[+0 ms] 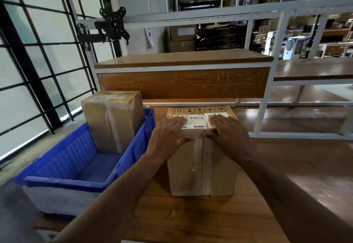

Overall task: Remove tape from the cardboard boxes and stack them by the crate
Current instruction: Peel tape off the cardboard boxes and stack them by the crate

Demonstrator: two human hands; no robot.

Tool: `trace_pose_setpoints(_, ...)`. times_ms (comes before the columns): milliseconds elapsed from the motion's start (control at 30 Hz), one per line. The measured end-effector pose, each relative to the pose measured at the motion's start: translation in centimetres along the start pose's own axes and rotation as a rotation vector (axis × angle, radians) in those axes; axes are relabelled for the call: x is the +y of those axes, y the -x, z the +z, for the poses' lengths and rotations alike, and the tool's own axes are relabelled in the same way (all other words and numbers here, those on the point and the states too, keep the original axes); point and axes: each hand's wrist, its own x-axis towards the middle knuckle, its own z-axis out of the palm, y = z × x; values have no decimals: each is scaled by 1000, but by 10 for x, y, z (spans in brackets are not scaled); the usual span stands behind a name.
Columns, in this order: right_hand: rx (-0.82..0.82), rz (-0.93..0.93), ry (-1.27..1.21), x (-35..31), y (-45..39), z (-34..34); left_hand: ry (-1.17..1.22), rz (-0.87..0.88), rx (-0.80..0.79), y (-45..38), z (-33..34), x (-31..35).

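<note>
A taped cardboard box (202,168) stands upright on the wooden table (210,218), with white barcode labels on its top and clear tape down its front seam. My left hand (169,132) lies flat on the left half of its top, thumb hooked over the front edge. My right hand (228,130) lies flat on the right half, thumb at the seam. A second taped cardboard box (112,120) stands upright inside the blue plastic crate (63,168) to the left.
A raised wooden shelf (183,78) on a white metal frame (265,112) stands behind the box. A black monitor mount (112,24) hangs at the upper left. Gridded windows fill the left side; warehouse racks lie beyond.
</note>
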Motion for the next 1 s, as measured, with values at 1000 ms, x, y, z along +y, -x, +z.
trace_pose_setpoints(1000, 267, 460, -776, 12, 84, 80, 713, -602, -80, 97, 60, 15)
